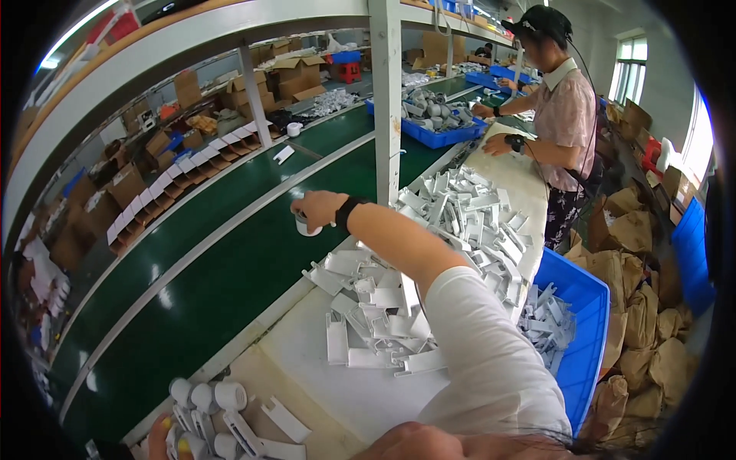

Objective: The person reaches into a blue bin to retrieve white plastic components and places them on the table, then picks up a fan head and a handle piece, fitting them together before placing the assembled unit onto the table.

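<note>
My right arm reaches out over the green conveyor belt (222, 307). At its end my right hand (322, 207), with a black band on the wrist, is closed around a white round plastic part (308, 227), whose lower edge shows under the fingers. My left hand (158, 438) is at the lower left edge, mostly cut off, beside a group of white assembled parts with round heads (204, 398) and flat arms. Its fingers are too hidden to read. A loose white channel-shaped piece (286, 420) lies by that group.
White plastic brackets (379, 303) are heaped on the worktop (337, 399). A blue bin (590, 307) with grey parts stands at the right. Ahead, a metal post (386, 100) rises by the belt, and a person (563, 115) works near a blue tray (433, 136).
</note>
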Action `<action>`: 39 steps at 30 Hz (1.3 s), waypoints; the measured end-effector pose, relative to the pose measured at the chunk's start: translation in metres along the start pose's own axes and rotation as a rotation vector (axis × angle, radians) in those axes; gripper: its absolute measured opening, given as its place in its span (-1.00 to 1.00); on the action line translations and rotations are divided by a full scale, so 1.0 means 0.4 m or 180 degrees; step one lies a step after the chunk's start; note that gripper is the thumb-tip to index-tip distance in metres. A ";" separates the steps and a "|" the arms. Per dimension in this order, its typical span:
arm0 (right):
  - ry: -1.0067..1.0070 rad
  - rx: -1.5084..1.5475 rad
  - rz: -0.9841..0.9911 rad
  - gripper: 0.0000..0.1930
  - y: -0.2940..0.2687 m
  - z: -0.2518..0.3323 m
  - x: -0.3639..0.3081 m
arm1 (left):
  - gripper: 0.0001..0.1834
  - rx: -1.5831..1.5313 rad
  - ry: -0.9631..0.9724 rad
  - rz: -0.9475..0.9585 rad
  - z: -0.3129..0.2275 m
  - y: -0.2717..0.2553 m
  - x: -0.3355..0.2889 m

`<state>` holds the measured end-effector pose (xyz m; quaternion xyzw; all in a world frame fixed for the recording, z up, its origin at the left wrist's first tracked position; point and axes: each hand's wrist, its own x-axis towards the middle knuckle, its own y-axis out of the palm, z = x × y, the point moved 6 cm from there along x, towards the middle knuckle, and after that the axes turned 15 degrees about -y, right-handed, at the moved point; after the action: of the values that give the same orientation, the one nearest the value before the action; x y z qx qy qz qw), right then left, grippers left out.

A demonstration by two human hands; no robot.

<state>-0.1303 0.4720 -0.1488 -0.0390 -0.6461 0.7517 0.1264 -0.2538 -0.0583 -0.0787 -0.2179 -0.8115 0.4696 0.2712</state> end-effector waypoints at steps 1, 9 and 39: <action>-0.0334 0.0342 -0.0135 -0.42 -0.056 0.064 -0.007 | -0.54 -0.0642 0.0151 0.0358 0.017 0.047 0.016; -0.0658 0.3171 -0.0835 -0.38 -0.210 0.425 -0.185 | -0.57 -0.3137 0.0386 0.1488 -0.338 0.216 0.116; -0.0344 0.4082 -0.0359 -0.18 0.139 0.654 -0.578 | -0.75 -0.5361 -0.1448 0.2774 -0.247 0.474 -0.272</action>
<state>0.0268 0.1574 -0.1852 0.1162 -0.0752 0.9816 0.1313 -0.0890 0.0272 -0.2307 -0.5256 -0.7628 -0.1742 -0.3340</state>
